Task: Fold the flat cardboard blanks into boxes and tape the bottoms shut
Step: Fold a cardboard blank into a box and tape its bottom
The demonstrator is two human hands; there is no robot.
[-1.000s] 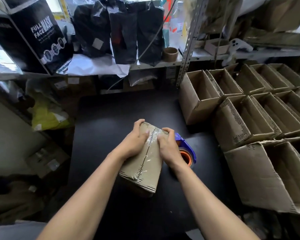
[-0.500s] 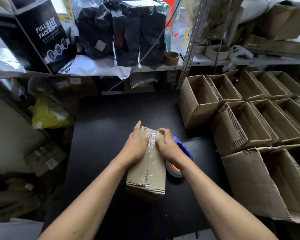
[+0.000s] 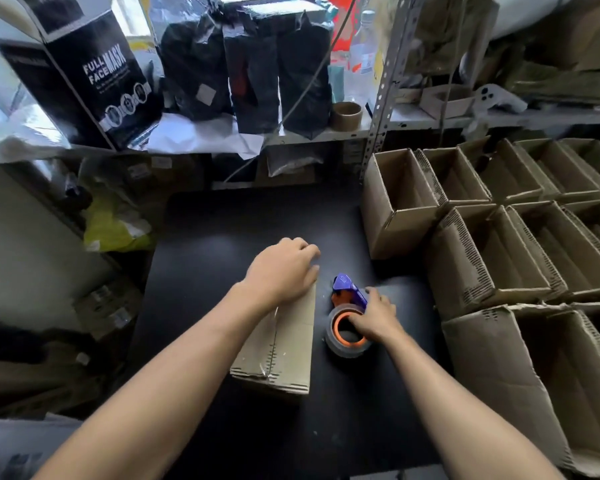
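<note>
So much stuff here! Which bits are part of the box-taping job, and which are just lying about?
Part of the job:
box under the left hand
tape dispenser, gripped by the right hand
open boxes

Lying about:
mask carton
black bags
empty tape core

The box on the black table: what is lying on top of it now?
The left hand rests on the far end of the box, and clear tape runs along its centre seam. The hand covers the far end, so the tape's finish there cannot be seen.
</note>
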